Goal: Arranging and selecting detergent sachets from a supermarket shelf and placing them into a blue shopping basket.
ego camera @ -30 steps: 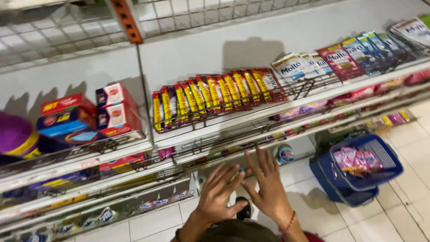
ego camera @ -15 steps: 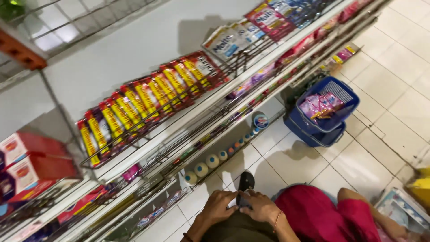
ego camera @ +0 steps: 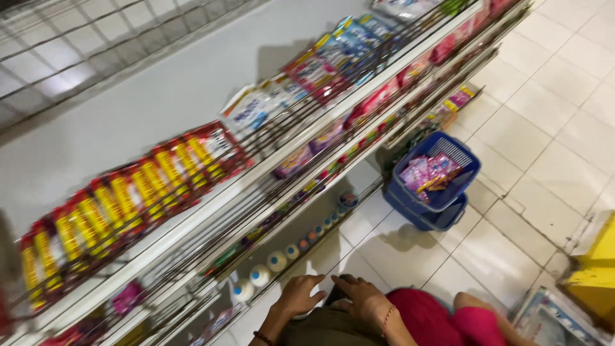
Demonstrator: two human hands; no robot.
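My left hand and my right hand rest at the bottom of the view on my bent knee, fingers spread flat, holding nothing. A thin bracelet sits on each wrist. Just beyond my fingers a row of small white bottles with coloured caps lines the lowest shelf. Red and yellow sachet packs stand in a wire rack on the upper shelf, well out of reach of both hands.
A blue shopping basket with pink packets stands on the white tiled floor to the right. Blue and white pouches fill the shelf farther along. A yellow object sits at the right edge, beside pink clothing.
The view has swung right and down along the shelf. My hands dropped from reaching up toward the shelves to lying on my knee. The blue basket now appears nearer the middle.
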